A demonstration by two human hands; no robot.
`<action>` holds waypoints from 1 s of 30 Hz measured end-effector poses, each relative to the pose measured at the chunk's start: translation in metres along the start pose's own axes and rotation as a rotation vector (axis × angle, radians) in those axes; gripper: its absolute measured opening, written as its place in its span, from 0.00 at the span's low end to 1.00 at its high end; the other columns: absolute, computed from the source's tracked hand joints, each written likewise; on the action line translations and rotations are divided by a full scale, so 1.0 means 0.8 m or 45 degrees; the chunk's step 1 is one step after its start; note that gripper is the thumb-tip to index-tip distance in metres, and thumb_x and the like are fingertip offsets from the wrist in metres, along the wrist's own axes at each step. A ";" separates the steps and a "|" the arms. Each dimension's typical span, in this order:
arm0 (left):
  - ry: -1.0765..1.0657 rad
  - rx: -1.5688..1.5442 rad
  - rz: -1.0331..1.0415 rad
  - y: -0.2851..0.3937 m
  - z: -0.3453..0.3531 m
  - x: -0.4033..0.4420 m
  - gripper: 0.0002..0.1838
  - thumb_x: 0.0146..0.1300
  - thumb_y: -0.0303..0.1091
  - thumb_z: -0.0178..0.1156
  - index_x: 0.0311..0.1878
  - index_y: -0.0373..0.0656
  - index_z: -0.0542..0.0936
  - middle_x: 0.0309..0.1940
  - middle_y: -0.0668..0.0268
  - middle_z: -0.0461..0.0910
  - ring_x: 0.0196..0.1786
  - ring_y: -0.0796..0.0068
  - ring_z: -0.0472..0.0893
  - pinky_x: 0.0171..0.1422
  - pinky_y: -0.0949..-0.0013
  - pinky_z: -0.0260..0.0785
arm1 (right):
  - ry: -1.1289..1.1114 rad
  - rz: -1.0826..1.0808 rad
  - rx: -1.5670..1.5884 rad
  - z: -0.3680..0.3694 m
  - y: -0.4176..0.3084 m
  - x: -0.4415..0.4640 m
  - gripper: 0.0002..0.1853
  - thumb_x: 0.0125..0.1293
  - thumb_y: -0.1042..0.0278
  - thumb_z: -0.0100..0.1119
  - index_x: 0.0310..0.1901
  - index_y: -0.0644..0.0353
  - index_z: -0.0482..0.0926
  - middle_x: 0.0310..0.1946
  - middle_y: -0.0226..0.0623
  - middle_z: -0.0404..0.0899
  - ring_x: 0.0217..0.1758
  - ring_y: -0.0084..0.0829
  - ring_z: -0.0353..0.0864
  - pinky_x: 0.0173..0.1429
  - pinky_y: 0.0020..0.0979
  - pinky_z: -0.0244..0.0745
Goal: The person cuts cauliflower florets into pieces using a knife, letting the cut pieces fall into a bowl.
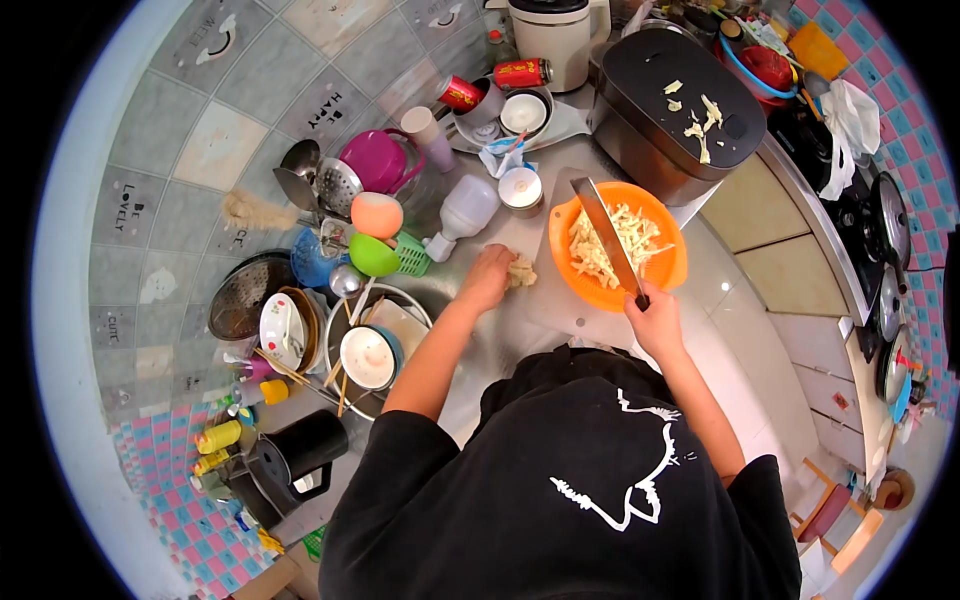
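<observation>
My right hand (656,318) grips the handle of a kitchen knife (609,238). Its broad blade slants over an orange plastic colander (673,268), which holds a heap of pale cut strips (630,235). On the steel counter, my left hand (488,278) has its fingers curled against a pale tan lump (521,271), whose kind I cannot make out. Part of that lump is hidden by the fingers. Just beyond this hand stand a white round container (520,190) and a whitish bottle (468,207) lying tilted.
A dark lidded box (680,100) with pale scraps on top stands behind the colander. To the left, a sink basin (418,305) holds a bowl (369,357) and chopsticks. A black kettle (303,447) sits further left, and a stove (862,215) is on the right.
</observation>
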State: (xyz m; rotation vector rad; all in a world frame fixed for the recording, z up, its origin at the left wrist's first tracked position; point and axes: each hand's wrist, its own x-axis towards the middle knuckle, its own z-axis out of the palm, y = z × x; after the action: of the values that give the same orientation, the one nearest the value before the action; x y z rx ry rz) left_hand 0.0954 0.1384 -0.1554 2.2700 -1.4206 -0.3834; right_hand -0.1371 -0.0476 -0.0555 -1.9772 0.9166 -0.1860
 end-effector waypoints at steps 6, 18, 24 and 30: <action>-0.008 0.080 -0.034 0.011 -0.005 0.013 0.08 0.52 0.24 0.52 0.38 0.38 0.70 0.39 0.57 0.70 0.46 0.55 0.71 0.47 0.57 0.66 | 0.011 -0.038 0.037 0.001 0.011 -0.005 0.19 0.54 0.73 0.56 0.50 0.62 0.75 0.15 0.40 0.70 0.17 0.28 0.69 0.28 0.30 0.68; 0.068 0.272 -0.082 0.014 0.021 0.028 0.09 0.56 0.30 0.56 0.35 0.38 0.67 0.36 0.54 0.70 0.40 0.51 0.73 0.40 0.55 0.68 | 0.045 -0.044 0.119 -0.001 0.016 -0.013 0.19 0.54 0.72 0.55 0.50 0.61 0.75 0.15 0.42 0.70 0.17 0.30 0.69 0.28 0.30 0.68; -0.019 0.276 -0.154 0.008 0.020 0.036 0.13 0.57 0.34 0.56 0.37 0.37 0.66 0.38 0.51 0.70 0.38 0.47 0.75 0.39 0.52 0.69 | 0.048 -0.051 0.147 0.001 0.019 -0.015 0.18 0.54 0.71 0.55 0.49 0.62 0.75 0.15 0.43 0.70 0.17 0.33 0.69 0.28 0.32 0.68; -0.124 0.252 -0.268 0.008 0.012 0.043 0.16 0.58 0.37 0.57 0.41 0.36 0.66 0.41 0.49 0.71 0.40 0.45 0.75 0.40 0.52 0.69 | 0.046 -0.064 0.122 0.001 0.017 -0.015 0.17 0.54 0.71 0.55 0.47 0.64 0.75 0.16 0.45 0.71 0.18 0.38 0.72 0.29 0.34 0.69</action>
State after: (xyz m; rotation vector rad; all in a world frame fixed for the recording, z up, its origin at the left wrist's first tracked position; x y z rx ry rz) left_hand 0.1012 0.1028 -0.1607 2.6049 -1.3205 -0.4406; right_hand -0.1524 -0.0429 -0.0642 -1.9149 0.8657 -0.2897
